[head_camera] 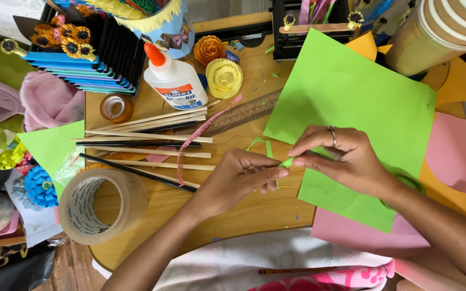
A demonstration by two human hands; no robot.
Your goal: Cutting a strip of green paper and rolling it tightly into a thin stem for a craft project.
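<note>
we find the left hand (244, 175) and right hand (341, 156) together, pinching a small green paper strip (287, 161); rolling appears barely begun, green sheet (351, 97) mostly uncut.

This is a home craft corner for paper work. The wooden desk (254, 210) carries coloured paper sheets (351, 108), a white glue bottle (175, 81), a big roll of clear tape (101, 205), wooden sticks (152, 134) and finished paper flowers (210, 49). Soft clothes (49, 99) and other paper decorations (39, 186) lie piled at the desk's edge.
</note>
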